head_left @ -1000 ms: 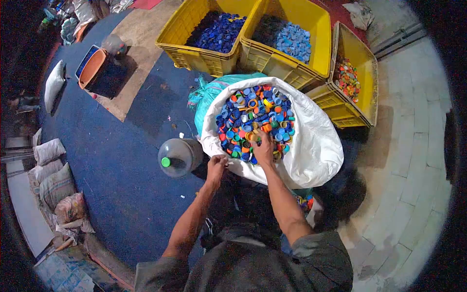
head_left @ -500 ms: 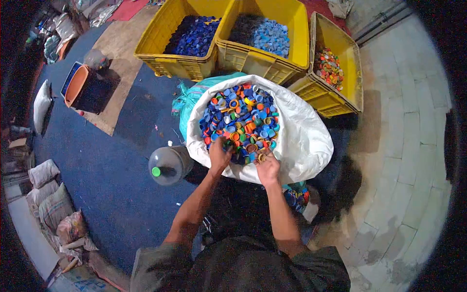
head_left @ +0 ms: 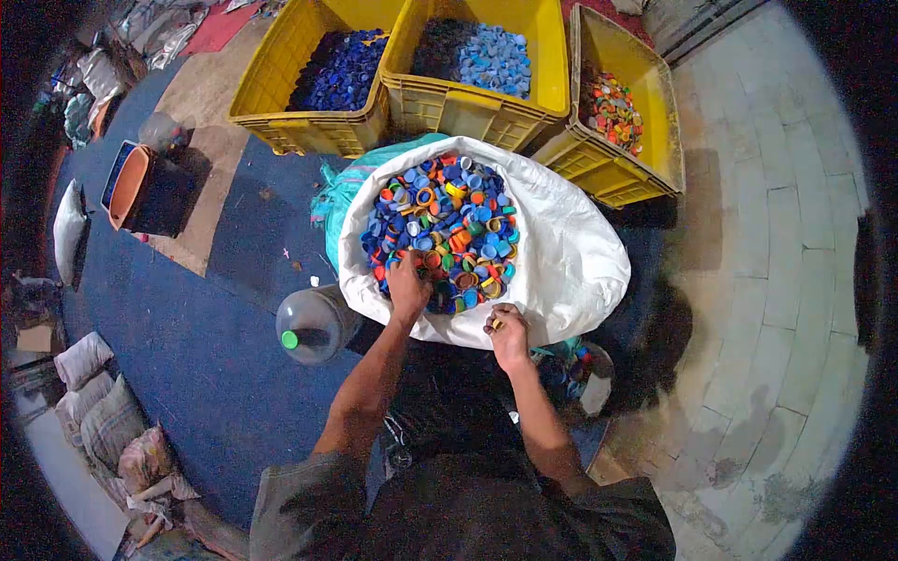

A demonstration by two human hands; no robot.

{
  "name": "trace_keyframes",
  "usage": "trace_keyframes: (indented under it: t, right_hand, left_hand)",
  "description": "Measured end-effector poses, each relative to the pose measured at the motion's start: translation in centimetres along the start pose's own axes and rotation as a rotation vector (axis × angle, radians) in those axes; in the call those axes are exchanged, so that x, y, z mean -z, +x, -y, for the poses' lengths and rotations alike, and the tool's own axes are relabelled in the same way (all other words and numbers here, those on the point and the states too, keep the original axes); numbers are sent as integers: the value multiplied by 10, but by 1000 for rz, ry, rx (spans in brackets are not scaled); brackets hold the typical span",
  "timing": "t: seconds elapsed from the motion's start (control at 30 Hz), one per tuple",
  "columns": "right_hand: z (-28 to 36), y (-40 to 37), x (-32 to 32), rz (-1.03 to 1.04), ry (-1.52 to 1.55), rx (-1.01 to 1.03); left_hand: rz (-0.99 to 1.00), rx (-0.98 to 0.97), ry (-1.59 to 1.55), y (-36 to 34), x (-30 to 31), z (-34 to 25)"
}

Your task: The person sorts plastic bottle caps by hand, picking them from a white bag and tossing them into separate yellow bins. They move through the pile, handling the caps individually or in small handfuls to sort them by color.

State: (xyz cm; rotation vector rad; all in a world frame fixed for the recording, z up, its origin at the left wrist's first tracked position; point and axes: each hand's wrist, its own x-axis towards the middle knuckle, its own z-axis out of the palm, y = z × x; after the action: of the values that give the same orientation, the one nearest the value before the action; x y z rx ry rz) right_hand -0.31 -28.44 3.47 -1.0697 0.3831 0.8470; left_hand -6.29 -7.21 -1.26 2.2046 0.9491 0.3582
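Observation:
A white woven sack (head_left: 580, 271) stands open in front of me, filled with mixed plastic bottle caps (head_left: 449, 220) in blue, orange, red, green and yellow. My left hand (head_left: 410, 288) reaches over the near left part of the heap, its fingers curled down among the caps; what they grip, if anything, is hidden. At the sack's near rim, my right hand (head_left: 510, 340) is closed around a yellow bottle cap (head_left: 497, 324), only partly visible between the fingers.
Beyond the sack stand yellow crates (head_left: 477, 117) holding dark blue, light blue and orange-red caps. A large clear bottle (head_left: 318, 324) with a green cap lies left of the sack. Farther left are an orange tub (head_left: 129, 187) and a white bag (head_left: 69, 232).
My right hand has drawn back from the heap to the sack's near rim, its fingers now curled in. My left hand stays at the caps. The whole view has shifted slightly.

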Motion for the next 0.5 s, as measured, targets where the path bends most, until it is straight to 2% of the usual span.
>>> trace_keyframes:
  t: [0.33,0.43,0.47,0.5]
  right_hand:
    - [2,12,-5,23,-94,23]
    - [-1,12,-3,25,-72,19]
    - [-2,13,-1,24,-58,16]
    - [-2,12,-2,26,-47,10]
  left_hand:
    - [-9,-33,-112,4,-8,4]
    - [84,-22,-300,8,-16,7]
    - [112,-96,-158,10,-17,9]
    - [113,-106,-189,11,-12,4]
